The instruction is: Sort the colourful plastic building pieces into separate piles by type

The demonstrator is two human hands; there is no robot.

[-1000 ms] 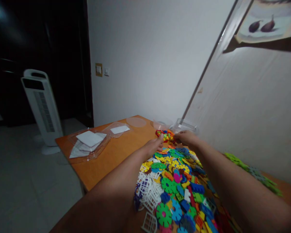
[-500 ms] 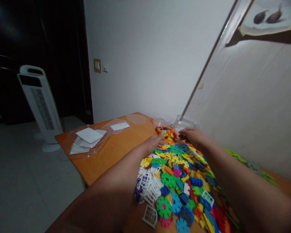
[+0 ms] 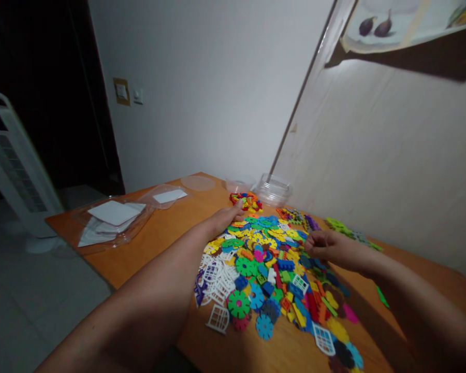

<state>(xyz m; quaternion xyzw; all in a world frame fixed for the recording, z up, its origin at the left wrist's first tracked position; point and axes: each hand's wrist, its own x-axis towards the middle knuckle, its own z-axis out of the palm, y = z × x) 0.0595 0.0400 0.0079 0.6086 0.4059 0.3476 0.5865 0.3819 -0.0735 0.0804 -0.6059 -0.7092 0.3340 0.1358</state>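
Note:
A broad heap of colourful plastic building pieces (image 3: 256, 238) spreads over the wooden table: notched discs, small blocks and white lattice window pieces (image 3: 217, 280). My left hand (image 3: 227, 217) rests at the heap's far left side, thumb raised and fingers apart, beside a small pile of red, yellow and green pieces (image 3: 247, 200). It appears to hold nothing. Over the heap's right edge, my right hand (image 3: 326, 245) has its fingers curled and pressed together; whatever is between them is too small or hidden to name.
Clear plastic containers (image 3: 274, 190) stand at the back against the wall. Lids and trays with white cards (image 3: 114, 212) lie on the left of the wooden table (image 3: 147, 256). Purple and grey pieces (image 3: 310, 223) and green ones (image 3: 336, 225) lie along the wall side. A white tower fan (image 3: 15, 160) stands left.
My right hand has moved from beside the small red-yellow pile back toward me, to the heap's right edge, and its fingers have curled. My left hand stays near that pile. The view has turned right.

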